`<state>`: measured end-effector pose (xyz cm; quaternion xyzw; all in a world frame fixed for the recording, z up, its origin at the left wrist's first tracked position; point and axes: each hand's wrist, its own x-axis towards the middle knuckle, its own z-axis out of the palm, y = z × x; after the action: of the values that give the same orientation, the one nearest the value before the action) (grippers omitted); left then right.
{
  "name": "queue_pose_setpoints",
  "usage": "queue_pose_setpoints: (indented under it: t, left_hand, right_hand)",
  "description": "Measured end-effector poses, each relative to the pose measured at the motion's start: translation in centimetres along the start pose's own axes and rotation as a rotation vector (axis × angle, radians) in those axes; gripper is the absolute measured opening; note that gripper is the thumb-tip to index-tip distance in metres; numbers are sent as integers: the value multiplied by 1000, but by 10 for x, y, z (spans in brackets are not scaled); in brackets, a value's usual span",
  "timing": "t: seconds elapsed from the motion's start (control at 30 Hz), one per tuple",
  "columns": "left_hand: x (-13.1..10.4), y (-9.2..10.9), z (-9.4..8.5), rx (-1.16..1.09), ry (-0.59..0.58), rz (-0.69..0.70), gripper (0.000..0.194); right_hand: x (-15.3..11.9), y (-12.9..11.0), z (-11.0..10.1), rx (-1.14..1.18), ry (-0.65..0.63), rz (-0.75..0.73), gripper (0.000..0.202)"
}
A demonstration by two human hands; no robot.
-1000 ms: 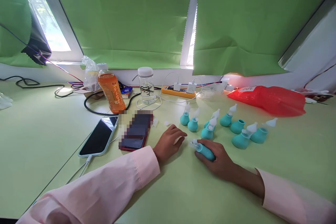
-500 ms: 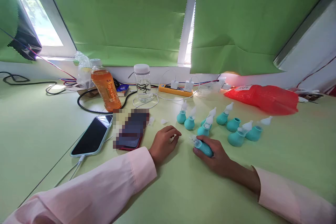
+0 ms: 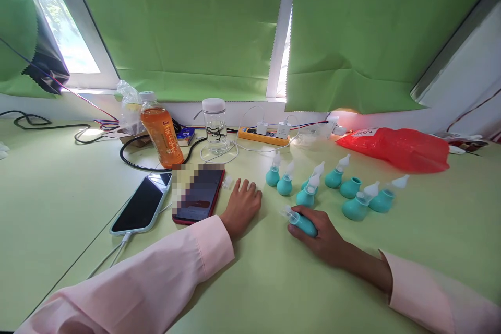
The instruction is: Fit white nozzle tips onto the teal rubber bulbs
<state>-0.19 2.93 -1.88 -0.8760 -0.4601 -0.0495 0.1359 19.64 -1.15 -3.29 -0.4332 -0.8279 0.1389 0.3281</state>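
Observation:
My right hand (image 3: 323,237) is closed around a teal nasal aspirator bulb (image 3: 306,225), which lies tilted with its clear collar (image 3: 289,214) pointing left. My left hand (image 3: 241,210) rests palm down on the table, fingers stretched forward and holding nothing I can see; what lies under the fingertips is hidden. Just left of its fingers sits a small clear piece (image 3: 226,182). Several teal aspirators with translucent tips, such as one aspirator (image 3: 306,197), stand beyond my right hand. Among them is a teal bulb (image 3: 350,188) with no tip on it.
Left of my left hand lie a red-cased phone (image 3: 199,201) and a phone on a charging cable (image 3: 143,203). Behind them stand an orange drink bottle (image 3: 162,135) and a clear cup (image 3: 215,128). A yellow power strip (image 3: 258,137) and a red plastic bag (image 3: 399,151) lie farther back.
My left hand has shifted a little left and stretched out its fingers, and the small white piece before it is now hidden. The right hand keeps its hold on the bulb.

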Motion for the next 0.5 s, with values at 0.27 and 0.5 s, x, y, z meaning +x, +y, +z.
queue_pose_setpoints:
  t: [0.27,0.5]
  left_hand:
    - [1,-2,-3,-39,43,-51,48]
    - [-6,8,1,-542,458,11,41]
  right_hand:
    - [0,0,-1,17,-15,0,19]
    - [0,-1,0,-12,43,-22,18]
